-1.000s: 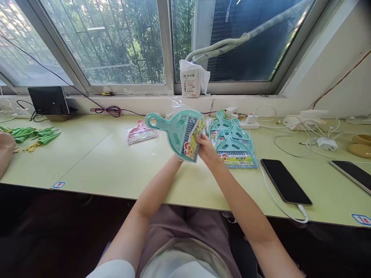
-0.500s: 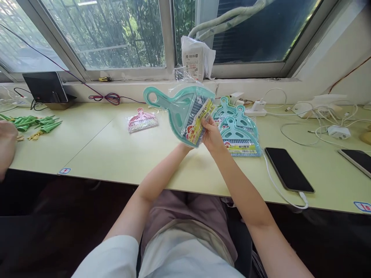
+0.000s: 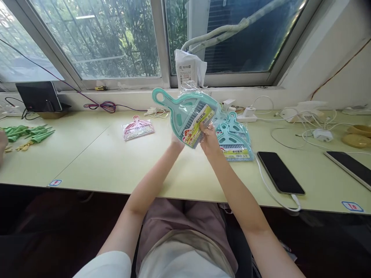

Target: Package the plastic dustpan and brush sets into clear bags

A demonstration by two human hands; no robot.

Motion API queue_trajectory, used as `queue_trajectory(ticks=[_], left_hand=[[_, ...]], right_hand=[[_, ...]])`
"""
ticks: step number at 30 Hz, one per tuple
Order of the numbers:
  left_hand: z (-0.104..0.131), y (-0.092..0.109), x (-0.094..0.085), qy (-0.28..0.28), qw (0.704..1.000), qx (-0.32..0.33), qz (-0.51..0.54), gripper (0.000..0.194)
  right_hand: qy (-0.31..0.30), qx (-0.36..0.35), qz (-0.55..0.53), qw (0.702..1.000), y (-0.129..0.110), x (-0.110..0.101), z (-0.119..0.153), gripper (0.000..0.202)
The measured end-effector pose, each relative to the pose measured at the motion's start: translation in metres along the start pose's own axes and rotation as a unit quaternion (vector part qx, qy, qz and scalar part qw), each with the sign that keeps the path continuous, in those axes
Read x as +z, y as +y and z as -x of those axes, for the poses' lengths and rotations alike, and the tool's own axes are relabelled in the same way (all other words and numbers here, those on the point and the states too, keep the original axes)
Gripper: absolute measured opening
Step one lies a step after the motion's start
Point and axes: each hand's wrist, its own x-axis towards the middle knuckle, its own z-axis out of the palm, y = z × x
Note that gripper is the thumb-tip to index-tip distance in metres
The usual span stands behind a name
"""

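Here, held thing: one teal dustpan set (image 3: 185,116) in a clear plastic bag, raised above the bench (image 3: 116,162) in front of the window, its handle pointing up and to the left.
Left hand: the left hand (image 3: 176,142) is under the lower left edge of the pack, mostly hidden behind it; the fingers seem closed on the pack, though the grip itself cannot be made out.
Right hand: the right hand (image 3: 209,139) pinches the lower right corner of the pack, by the yellow label, with fingers pressed on the plastic.
Teal stack: a stack of packed teal dustpans (image 3: 235,141) lies on the bench just right of the hands; at least two handles show, but the exact count cannot be told.
Pink set: one pink dustpan set (image 3: 137,128) in its bag lies flat on the bench to the left, well apart from the hands.
Phones: one black phone (image 3: 279,172) with a white cable lies right of the stack; one second flat device (image 3: 349,164) lies further right.
Green pieces: a heap of green cone-shaped pieces (image 3: 27,133) at the far left.
Sill: one white packet (image 3: 188,71) stands on the window sill.
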Motion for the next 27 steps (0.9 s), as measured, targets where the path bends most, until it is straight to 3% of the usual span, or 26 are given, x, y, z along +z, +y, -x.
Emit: queue_trajectory(ticks=[3, 6, 11, 13, 19, 24, 27], left_hand=[[0.010, 0.023, -0.016, -0.024, 0.999, 0.012, 0.033, 0.071], [0.026, 0.029, -0.013, -0.019, 0.998, 0.059, 0.033, 0.069], [0.038, 0.004, 0.013, 0.056, 0.995, 0.087, 0.008, 0.071], [0.040, -0.009, 0.018, 0.072, 0.994, 0.085, 0.001, 0.062], [0.047, -0.030, 0.024, 0.065, 0.994, 0.091, -0.009, 0.043], [0.047, -0.028, 0.026, 0.015, 0.999, 0.043, 0.012, 0.040], [0.037, -0.023, 0.020, 0.019, 0.999, 0.051, 0.000, 0.042]], right_hand=[[0.036, -0.012, -0.018, 0.999, 0.004, -0.011, -0.010, 0.024], [0.074, -0.018, -0.040, 0.996, 0.011, -0.020, -0.017, 0.027], [0.072, -0.012, -0.028, 0.997, 0.023, -0.027, -0.019, 0.030], [0.070, -0.003, -0.024, 0.997, 0.026, -0.027, -0.018, 0.030], [0.083, 0.007, -0.034, 0.996, 0.021, -0.028, -0.018, 0.026], [0.089, -0.011, -0.025, 0.996, 0.013, -0.027, -0.018, 0.026], [0.083, -0.022, -0.012, 0.996, 0.015, -0.025, -0.017, 0.031]])
